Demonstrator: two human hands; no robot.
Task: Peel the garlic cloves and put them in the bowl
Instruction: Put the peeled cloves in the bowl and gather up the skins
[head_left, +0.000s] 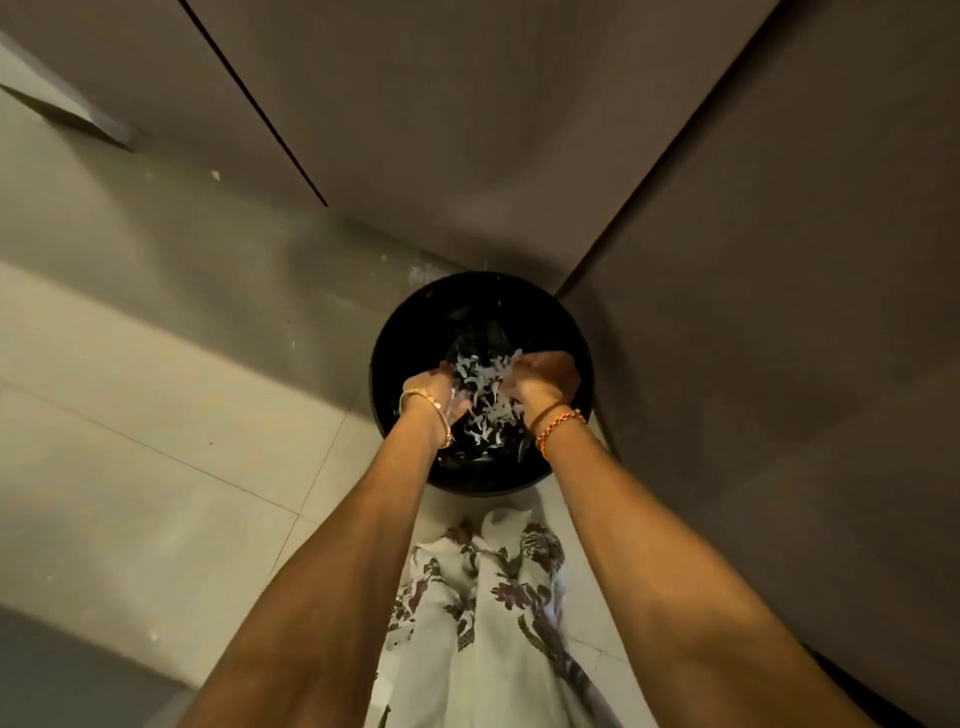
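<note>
White garlic skins (483, 395) between left hand (434, 392) and right hand (540, 376), fingers loosely spread, over black bin (395, 332)

Pale floor tiles (156, 415) spread out in dim warm light, meeting dark brown cabinet fronts (441, 130) that form a corner.

Round black bin (387, 364), centre of frame, standing in the corner where two dark cabinet fronts (467, 130) meet; its inside is lined with a dark bag (478, 332). Pale floor tiles (156, 441) fill the left half, crossed by thin grout lines and dotted with small white flecks. White garment with a dark floral print (498, 623), lower centre, hanging just below the bin.
</note>
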